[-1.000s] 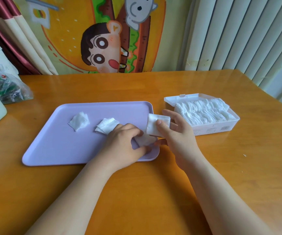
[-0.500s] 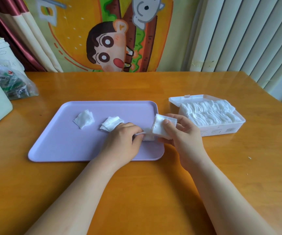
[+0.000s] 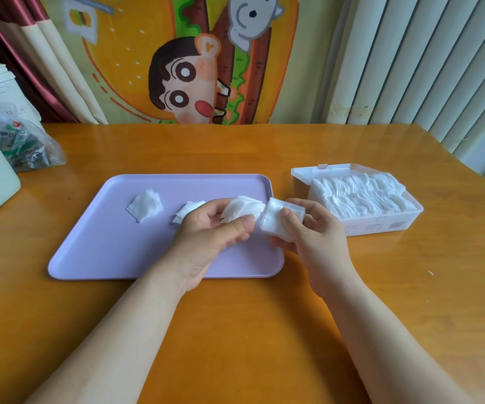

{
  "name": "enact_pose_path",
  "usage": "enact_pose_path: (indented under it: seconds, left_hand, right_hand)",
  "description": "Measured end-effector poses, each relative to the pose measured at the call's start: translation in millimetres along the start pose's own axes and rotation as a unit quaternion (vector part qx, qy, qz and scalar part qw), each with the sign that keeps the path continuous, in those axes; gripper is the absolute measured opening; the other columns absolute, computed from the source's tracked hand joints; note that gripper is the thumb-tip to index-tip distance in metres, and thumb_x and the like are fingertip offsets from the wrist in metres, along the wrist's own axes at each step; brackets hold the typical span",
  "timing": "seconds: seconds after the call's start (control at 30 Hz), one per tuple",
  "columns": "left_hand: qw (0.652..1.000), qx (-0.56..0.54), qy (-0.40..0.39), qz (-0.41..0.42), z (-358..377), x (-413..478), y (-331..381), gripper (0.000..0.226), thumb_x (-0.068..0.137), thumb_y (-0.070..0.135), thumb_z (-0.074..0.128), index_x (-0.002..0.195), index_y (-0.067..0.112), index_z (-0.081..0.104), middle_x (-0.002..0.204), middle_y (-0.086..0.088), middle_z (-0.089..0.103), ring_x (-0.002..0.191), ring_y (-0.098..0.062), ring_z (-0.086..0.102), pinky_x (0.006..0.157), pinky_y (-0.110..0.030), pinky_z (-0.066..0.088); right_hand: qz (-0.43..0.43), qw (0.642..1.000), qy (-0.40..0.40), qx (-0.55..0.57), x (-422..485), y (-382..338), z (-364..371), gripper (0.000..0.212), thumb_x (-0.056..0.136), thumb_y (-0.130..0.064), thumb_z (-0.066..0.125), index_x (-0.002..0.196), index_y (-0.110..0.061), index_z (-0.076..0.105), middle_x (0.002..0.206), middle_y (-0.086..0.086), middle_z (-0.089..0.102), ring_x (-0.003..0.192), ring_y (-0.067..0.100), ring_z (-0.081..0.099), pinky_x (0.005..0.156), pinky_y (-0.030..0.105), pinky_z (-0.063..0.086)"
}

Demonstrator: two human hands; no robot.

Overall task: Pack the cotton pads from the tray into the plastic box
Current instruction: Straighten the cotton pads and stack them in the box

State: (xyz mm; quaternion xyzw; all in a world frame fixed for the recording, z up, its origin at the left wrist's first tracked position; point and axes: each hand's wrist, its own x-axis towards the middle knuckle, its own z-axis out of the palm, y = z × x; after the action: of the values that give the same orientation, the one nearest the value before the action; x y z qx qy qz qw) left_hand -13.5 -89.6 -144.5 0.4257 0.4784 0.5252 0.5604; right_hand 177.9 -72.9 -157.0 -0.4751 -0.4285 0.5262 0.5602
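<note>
My left hand (image 3: 215,228) and right hand (image 3: 308,228) each pinch cotton pads (image 3: 279,220) above the tray (image 3: 104,243); squaring the edges should ease boxing.

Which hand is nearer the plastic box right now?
Right. The right hand is just beside the plastic box; the left hand is farther away, over the purple tray.

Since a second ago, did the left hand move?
Yes. The left hand rose off the flat lilac plastic tray, lifting white cotton pads toward the right hand.
</note>
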Motion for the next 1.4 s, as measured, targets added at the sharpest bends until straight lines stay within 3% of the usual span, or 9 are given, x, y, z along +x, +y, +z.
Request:
enact_pose_path:
  seconds: [0.1, 0.23, 0.43, 0.7, 0.83, 0.9, 1.1, 1.2, 1.4]
  left_hand:
    - [1.000, 0.000, 0.030, -0.002, 0.0, -1.5, 2.3, 0.018, 0.101, 0.012, 0.067, 0.117, 0.004, 0.070, 0.101, -0.018, 0.075, 0.087, -0.025, 0.076, 0.073, -0.029, 0.062]
    - [0.997, -0.054, -0.045, -0.013, -2.7, -3.8, 8.8, 0.025, 0.105, 0.023, 0.058, 0.119, 0.007, 0.069, 0.106, -0.017, 0.074, 0.089, -0.023, 0.073, 0.057, -0.028, 0.051]
    - [0.996, 0.063, -0.032, 0.047, 7.4, -2.1, -6.5, 0.021, 0.103, 0.031, 0.062, 0.111, 0.020, 0.079, 0.091, -0.008, 0.062, 0.079, -0.018, 0.050, 0.065, -0.028, 0.043]
    - [0.993, 0.082, 0.043, 0.077, 18.2, -3.7, -6.9, 0.010, 0.101, 0.018, 0.068, 0.110, 0.014, 0.069, 0.087, 0.001, 0.079, 0.074, -0.003, 0.070, 0.058, -0.010, 0.046]
    - [0.994, 0.073, 0.058, 0.062, 23.0, -3.7, -10.3, 0.008, 0.099, 0.022, 0.071, 0.105, 0.016, 0.072, 0.088, 0.002, 0.077, 0.076, -0.003, 0.067, 0.065, -0.012, 0.048]
    - [0.990, 0.099, 0.071, 0.069, 24.9, -3.3, -11.8, 0.008, 0.096, 0.027, 0.075, 0.099, 0.020, 0.074, 0.092, 0.003, 0.077, 0.084, -0.004, 0.068, 0.074, -0.015, 0.051]
    - [0.978, 0.145, 0.117, 0.088, 25.0, -3.0, -12.5, 0.006, 0.093, 0.022, 0.077, 0.090, 0.021, 0.071, 0.081, 0.005, 0.075, 0.075, -0.004, 0.067, 0.069, -0.018, 0.053]
    - [0.979, 0.149, 0.113, 0.078, 23.0, -4.2, -11.7, 0.009, 0.091, 0.023, 0.079, 0.089, 0.019, 0.071, 0.080, 0.004, 0.075, 0.075, -0.008, 0.068, 0.068, -0.020, 0.054]
    - [0.970, 0.238, 0.017, 0.051, 13.7, -5.3, -8.5, 0.046, 0.094, 0.046, 0.072, 0.136, 0.040, 0.057, 0.120, 0.019, 0.065, 0.102, -0.002, 0.067, 0.094, -0.027, 0.056]
  right_hand:
    - [-0.004, 1.000, 0.009, -0.011, -0.5, 0.9, -0.8, 0.015, 0.101, -0.013, 0.069, 0.116, -0.015, 0.072, 0.104, 0.013, 0.079, 0.097, 0.030, 0.078, 0.078, 0.044, 0.067]
    - [-0.016, 1.000, 0.005, -0.026, -1.0, 1.0, -0.3, 0.017, 0.101, -0.015, 0.070, 0.117, -0.018, 0.071, 0.105, 0.013, 0.079, 0.098, 0.031, 0.078, 0.082, 0.049, 0.066]
    - [-0.008, 0.998, -0.060, -0.001, -6.3, -5.9, 4.2, 0.028, 0.100, -0.012, 0.071, 0.127, -0.016, 0.068, 0.109, 0.014, 0.079, 0.102, 0.028, 0.078, 0.088, 0.041, 0.065]
    - [-0.006, 0.998, -0.057, 0.003, -8.2, -3.8, 6.0, 0.024, 0.102, -0.008, 0.067, 0.124, -0.016, 0.072, 0.109, 0.018, 0.079, 0.104, 0.036, 0.077, 0.092, 0.044, 0.064]
    - [-0.008, 0.999, -0.053, -0.003, -9.1, 2.4, 8.9, 0.029, 0.101, -0.005, 0.066, 0.127, -0.016, 0.075, 0.114, 0.017, 0.078, 0.112, 0.041, 0.073, 0.103, 0.059, 0.057]
    - [-0.006, 0.998, -0.057, -0.003, -10.5, 3.3, 10.3, 0.028, 0.103, -0.011, 0.067, 0.130, -0.016, 0.073, 0.117, 0.015, 0.078, 0.116, 0.036, 0.073, 0.106, 0.058, 0.055]
    - [-0.002, 0.995, -0.101, 0.002, -16.9, -8.9, 14.4, 0.034, 0.099, -0.039, 0.067, 0.122, -0.016, 0.076, 0.119, 0.010, 0.078, 0.116, 0.026, 0.074, 0.106, 0.056, 0.055]
    - [-0.024, 0.995, -0.085, -0.046, -16.4, -7.5, 13.8, 0.036, 0.094, -0.021, 0.078, 0.129, -0.016, 0.070, 0.111, 0.014, 0.080, 0.106, 0.032, 0.077, 0.104, 0.055, 0.057]
    - [-0.001, 0.991, -0.122, -0.060, -13.3, -14.2, 6.9, 0.029, 0.109, -0.006, 0.051, 0.132, -0.019, 0.062, 0.112, 0.019, 0.079, 0.105, 0.034, 0.078, 0.101, 0.053, 0.058]
